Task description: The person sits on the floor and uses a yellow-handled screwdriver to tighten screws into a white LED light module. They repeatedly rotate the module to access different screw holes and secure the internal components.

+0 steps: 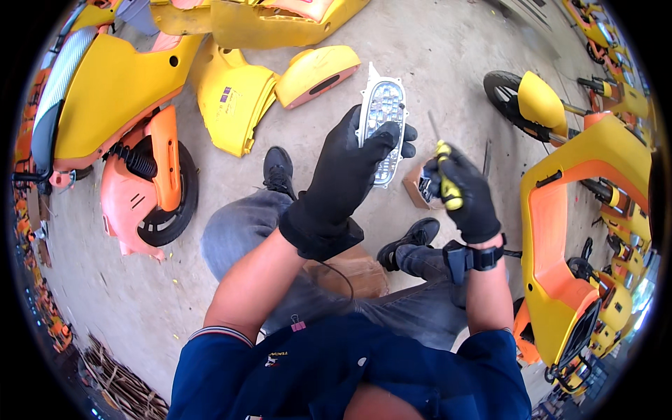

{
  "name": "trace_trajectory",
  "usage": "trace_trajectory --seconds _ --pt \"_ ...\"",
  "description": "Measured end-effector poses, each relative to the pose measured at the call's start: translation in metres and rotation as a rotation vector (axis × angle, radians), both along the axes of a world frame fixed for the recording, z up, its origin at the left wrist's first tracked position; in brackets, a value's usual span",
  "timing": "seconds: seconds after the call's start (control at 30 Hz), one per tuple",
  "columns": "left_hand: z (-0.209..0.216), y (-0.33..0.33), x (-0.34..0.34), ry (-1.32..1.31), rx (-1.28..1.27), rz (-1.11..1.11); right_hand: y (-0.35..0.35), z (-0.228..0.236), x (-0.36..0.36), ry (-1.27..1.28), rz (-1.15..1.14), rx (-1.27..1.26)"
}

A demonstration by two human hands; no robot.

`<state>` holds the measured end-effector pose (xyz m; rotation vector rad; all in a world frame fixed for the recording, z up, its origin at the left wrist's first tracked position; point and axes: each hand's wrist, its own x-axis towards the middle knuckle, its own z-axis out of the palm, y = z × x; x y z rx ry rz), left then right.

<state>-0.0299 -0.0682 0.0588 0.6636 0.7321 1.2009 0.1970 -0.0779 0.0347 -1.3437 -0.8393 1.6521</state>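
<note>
In a black glove, my left hand (350, 157) is closed round an elongated oval headlight unit (386, 105) with a clear, faceted lens and a pale rim. The thumb lies across the lens, and the lamp stands roughly upright in the picture. My right hand (467, 192), also gloved in black, grips a screwdriver (449, 183) by its yellow and black handle. Its thin shaft points up and away, a little to the right of the lamp and apart from it. Just beyond the right hand, a small open cardboard box (416, 187) sits on the floor, its contents partly hidden.
Yellow body panels (234, 94) lie on the concrete floor ahead. A yellow and orange scooter (119, 105) stands at left, its wheel near my leg. Another scooter body (553, 231) is close on my right, with a front wheel (514, 105) beyond. Sticks (119, 378) are piled lower left.
</note>
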Motion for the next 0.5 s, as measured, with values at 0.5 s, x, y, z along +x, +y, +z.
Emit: trace_trajectory --seconds 0.5 --pt "0.01 0.003 -0.013 0.278 0.102 0.111 -0.007 0.066 0.007 -0.637 -0.019 0.411"
